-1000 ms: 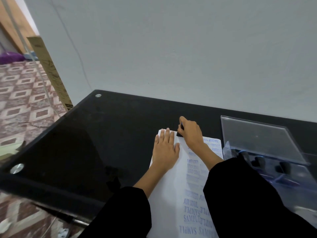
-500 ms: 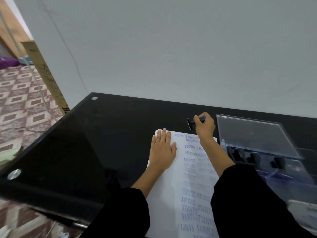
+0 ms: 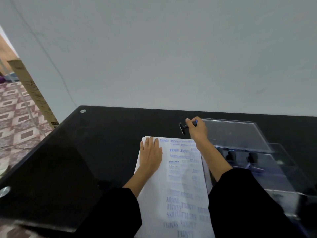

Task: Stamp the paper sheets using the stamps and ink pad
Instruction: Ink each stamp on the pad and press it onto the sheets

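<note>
- A person's right hand (image 3: 197,130) curls around the handle of a small stamp (image 3: 183,128) and holds it in the air just beyond the far edge of the paper sheets (image 3: 173,186). The stamp lies on its side, with its black base pointing left.
- The left hand (image 3: 151,153) rests flat on the far left corner of the stack, fingers straight, and pins the top sheet to the dark glass bench (image 3: 68,160).
- The stamp looks light and rigid. Its narrow stem and knob suit the fingertip grip seen here, which also keeps the fingers off what is probably a wet face.
- The sheets look thin, limp and likely to slide on the glass, so a flat palm on an unprinted part is the sensible way to hold them.
- Blue imprints reading FRAGILE, AIR MAIL and SAMPLE run down the right half of the top sheet. The strip under and near the left hand is blank.
- A clear plastic case (image 3: 229,134) stands open just to the right of the paper, under and beside the right forearm. Spare stamps (image 3: 231,154) with dark knobs stand upright inside it.
- The ink pad cannot be made out with any certainty.
</note>
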Available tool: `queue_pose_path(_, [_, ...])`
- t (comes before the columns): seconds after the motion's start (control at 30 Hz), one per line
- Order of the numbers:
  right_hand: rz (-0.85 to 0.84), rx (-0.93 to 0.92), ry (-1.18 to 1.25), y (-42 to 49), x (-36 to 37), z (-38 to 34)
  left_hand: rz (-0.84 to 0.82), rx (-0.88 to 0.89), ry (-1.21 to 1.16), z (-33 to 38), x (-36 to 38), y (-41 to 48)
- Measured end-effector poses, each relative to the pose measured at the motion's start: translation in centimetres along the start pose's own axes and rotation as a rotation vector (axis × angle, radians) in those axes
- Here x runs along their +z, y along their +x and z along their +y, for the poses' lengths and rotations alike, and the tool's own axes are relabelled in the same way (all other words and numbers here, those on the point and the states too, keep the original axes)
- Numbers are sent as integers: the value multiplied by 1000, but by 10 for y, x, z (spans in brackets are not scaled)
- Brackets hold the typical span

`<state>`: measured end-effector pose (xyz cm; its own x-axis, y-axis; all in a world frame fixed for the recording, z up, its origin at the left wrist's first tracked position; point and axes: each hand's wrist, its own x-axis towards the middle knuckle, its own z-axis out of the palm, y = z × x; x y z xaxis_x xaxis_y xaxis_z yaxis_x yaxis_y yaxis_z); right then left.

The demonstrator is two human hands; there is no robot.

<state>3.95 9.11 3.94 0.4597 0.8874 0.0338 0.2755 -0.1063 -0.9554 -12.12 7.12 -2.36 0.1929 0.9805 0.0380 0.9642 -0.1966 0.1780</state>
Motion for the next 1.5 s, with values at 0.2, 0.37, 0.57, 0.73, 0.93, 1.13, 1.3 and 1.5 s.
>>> queue_pose_path(0.2, [-58,-65,-165,-5,-86,-13,74,252,-214,77,-24,-15])
queue_pose_path(0.37, [-91,-105,-369,-13,-169,-16,126,505,-259,159,-39,-23])
queue_pose_path(0.57, [-127,-69,-595,-15,-240,7,41,600,-209,220,-30,-28])
queue_pose_path(0.73, [-159,-39,-832,-13,-256,32,-57,577,-136,237,-19,-27])
queue_pose_path(0.93, [-183,-60,-1082,-12,-252,46,-124,540,-70,241,-3,-24])
queue_pose_path(1.13, [-197,-123,-1311,-11,-242,51,-133,537,-78,240,3,-23])
queue_pose_path(1.3, [-129,-156,-1359,-11,-233,54,-127,546,-72,239,5,-23])
queue_pose_path(1.5, [-107,-142,-1402,-11,-229,65,-103,550,-76,238,9,-22])
